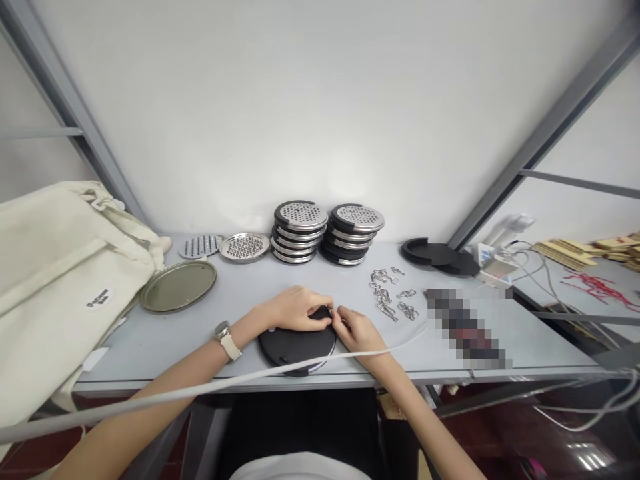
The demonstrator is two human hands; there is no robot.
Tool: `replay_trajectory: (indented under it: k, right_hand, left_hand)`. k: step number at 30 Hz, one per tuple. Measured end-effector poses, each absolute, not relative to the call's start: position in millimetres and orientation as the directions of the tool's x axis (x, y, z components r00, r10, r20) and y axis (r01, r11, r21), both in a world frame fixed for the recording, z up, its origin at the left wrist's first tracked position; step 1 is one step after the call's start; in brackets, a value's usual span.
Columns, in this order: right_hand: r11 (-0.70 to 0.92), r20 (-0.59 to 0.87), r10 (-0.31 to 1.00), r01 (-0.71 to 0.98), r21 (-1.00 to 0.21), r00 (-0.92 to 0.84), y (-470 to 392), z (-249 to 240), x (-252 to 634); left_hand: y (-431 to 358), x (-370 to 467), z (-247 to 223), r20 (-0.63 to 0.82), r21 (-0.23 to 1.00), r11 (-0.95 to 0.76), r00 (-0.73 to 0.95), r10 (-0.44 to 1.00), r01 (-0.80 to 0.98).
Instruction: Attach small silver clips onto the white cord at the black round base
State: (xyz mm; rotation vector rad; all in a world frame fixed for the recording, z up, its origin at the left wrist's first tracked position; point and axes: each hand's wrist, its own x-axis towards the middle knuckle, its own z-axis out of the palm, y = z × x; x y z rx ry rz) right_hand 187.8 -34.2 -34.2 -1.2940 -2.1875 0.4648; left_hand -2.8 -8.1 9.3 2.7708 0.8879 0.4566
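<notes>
A round black disc (pixel 299 348) with a shiny metal edge lies flat at the table's front edge. My left hand (pixel 301 309), a watch on its wrist, rests over the disc's far side, fingers bent and closed near its upper right rim. My right hand (pixel 356 328) pinches at that same spot, its fingertips almost touching the left ones. A small piece between the fingertips is too hidden to name. Small metal clasps (pixel 383 295) lie scattered to the right. Behind stand two stacks of round metal graters with black rims, a left stack (pixel 299 230) and a right stack (pixel 351 233).
Loose grater discs (pixel 245 247) and an olive round tray (pixel 179 287) lie left, beside a cream bag (pixel 65 267). Black holders (pixel 440 257) and a pixelated item (pixel 467 328) are at the right. A white cable (pixel 200 391) crosses in front of the forearms.
</notes>
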Motion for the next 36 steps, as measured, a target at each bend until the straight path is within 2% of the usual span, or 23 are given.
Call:
replay_trajectory:
  k: [22,36]
  right_hand:
    - [0.505,0.252,0.860,0.676,-0.536,-0.443,-36.1,-28.0,187.2]
    - [0.522,0.251,0.848,0.656,-0.545,-0.466,-34.7,-29.5,187.8]
  left_hand:
    - [-12.2,-1.4,14.2,0.216,0.161,-0.811,0.782,0.585,0.562]
    - [-12.4,-0.9,15.8,0.221,0.186,-0.814,0.784,0.580,0.550]
